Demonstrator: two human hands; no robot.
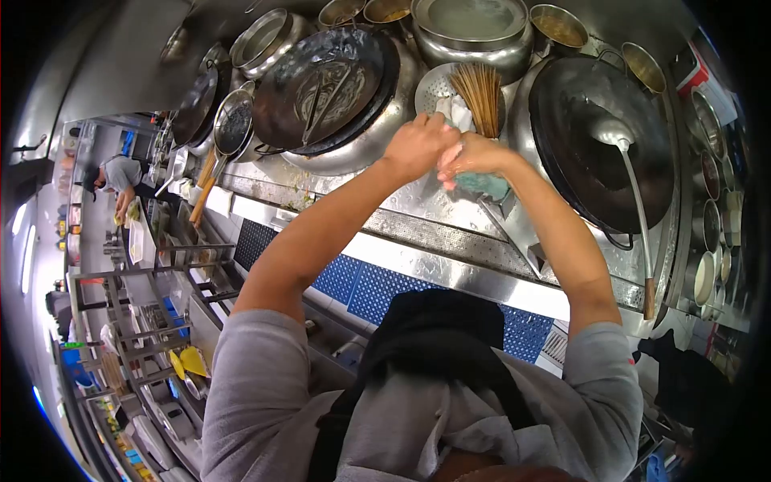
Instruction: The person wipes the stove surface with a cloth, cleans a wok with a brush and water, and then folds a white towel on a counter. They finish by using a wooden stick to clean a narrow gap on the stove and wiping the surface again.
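Observation:
Both of my hands meet over the steel counter, between the two big woks. My left hand [421, 146] is closed, its knuckles against the other hand. Bent inward, my right hand [475, 157] has its fingers curled and pressed to the left; what the two hold, if anything, is hidden. A green cloth [484, 185] shows right below my right hand. Just beyond my fingers, a bamboo wok brush [477, 92] and a crumpled white cloth [457, 112] rest in a perforated strainer [432, 87].
At left sits a wok [277, 100] with tongs [321, 104] in it. The right wok [562, 120] holds a long-handled ladle [636, 193]. Steel pots [474, 48] line the back. A wire skimmer [234, 124] lies far left. Another person [120, 177] works beyond the shelving [128, 305].

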